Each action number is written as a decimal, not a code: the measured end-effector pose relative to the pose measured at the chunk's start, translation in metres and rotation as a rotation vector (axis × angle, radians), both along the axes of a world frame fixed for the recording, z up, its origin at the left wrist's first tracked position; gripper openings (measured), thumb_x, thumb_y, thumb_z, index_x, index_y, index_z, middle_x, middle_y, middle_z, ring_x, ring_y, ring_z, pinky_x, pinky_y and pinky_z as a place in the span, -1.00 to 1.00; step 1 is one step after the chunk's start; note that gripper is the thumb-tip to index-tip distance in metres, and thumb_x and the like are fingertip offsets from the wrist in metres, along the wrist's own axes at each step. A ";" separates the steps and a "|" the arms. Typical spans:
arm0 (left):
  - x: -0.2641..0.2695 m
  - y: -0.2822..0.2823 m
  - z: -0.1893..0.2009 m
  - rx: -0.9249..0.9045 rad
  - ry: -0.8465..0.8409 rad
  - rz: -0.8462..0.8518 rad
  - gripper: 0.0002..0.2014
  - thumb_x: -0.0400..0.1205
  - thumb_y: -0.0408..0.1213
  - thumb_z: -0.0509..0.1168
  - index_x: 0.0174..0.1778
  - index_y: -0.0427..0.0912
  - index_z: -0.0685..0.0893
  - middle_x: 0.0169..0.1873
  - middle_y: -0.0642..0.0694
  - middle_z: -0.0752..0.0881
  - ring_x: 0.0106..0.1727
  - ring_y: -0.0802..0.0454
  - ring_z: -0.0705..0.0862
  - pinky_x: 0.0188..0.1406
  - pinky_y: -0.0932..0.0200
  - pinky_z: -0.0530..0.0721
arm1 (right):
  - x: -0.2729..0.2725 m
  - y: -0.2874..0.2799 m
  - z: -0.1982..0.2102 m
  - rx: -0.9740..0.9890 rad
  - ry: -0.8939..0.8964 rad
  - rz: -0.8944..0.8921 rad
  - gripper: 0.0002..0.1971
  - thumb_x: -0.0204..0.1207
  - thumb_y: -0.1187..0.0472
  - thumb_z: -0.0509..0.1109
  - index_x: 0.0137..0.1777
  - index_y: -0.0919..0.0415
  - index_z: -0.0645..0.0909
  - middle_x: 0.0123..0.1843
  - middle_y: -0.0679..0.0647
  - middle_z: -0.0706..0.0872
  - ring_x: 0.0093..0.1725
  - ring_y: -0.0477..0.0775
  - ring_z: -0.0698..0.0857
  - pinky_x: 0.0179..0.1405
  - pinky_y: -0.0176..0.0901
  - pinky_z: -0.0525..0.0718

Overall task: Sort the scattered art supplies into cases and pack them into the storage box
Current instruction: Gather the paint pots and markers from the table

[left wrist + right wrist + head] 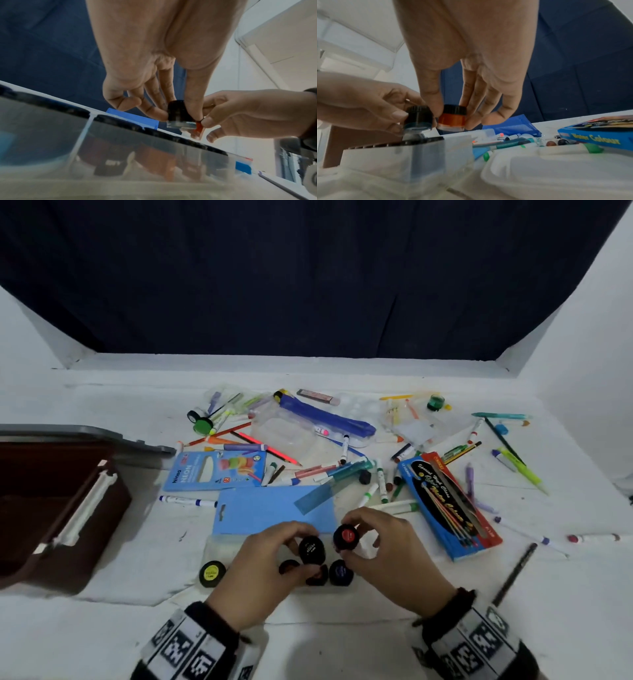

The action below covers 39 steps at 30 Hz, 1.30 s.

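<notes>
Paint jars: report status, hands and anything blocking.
Left hand pinching black jar; right hand pinching red jar. Both above clear case, jars already inside. Nothing blocking.

The clear case (426, 155) is see-through plastic with a faintly frosted wall, and the paint jars (452, 119) are glossy clear plastic under ribbed black caps. The water colour box (448, 508) is printed card with a slight sheen — the blue card (274, 510) matt. The storage box (58, 508) looks like smooth brown plastic; the table (102, 628) is matt white, scuffed.
</notes>
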<state>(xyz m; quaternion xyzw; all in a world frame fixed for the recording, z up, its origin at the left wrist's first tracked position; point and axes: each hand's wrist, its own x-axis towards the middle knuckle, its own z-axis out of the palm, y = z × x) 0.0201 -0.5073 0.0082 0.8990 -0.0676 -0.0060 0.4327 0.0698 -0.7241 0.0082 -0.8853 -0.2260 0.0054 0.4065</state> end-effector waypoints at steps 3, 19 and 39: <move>0.009 0.001 -0.004 0.057 -0.019 -0.059 -0.62 0.51 -0.23 0.57 0.20 0.17 0.69 0.03 0.30 0.69 0.12 0.28 0.63 0.05 0.53 0.49 | 0.001 0.004 -0.006 -0.074 -0.030 0.012 -0.75 0.31 0.19 0.55 -0.02 -0.02 0.66 -0.11 -0.19 0.73 -0.07 -0.17 0.68 -0.20 -0.46 0.53; 0.028 -0.009 -0.012 0.272 -0.006 -0.047 -0.66 0.59 -0.15 0.47 0.29 0.11 0.73 0.09 0.22 0.63 0.11 0.21 0.66 0.21 0.09 0.61 | 0.033 0.000 0.008 -0.354 0.066 0.265 -0.67 0.36 -0.03 0.54 0.11 0.01 0.68 0.04 -0.07 0.65 0.00 -0.04 0.62 0.04 0.01 0.64; 0.029 -0.020 -0.002 0.462 0.064 0.143 -0.74 0.54 -0.12 0.51 0.11 0.26 0.79 -0.03 0.21 0.70 -0.04 0.18 0.68 0.00 0.12 0.68 | 0.070 0.031 0.031 -0.612 0.108 0.418 -0.81 0.19 0.10 0.70 -0.21 -0.02 0.79 -0.23 -0.13 0.73 -0.13 0.02 0.74 -0.13 -0.11 0.71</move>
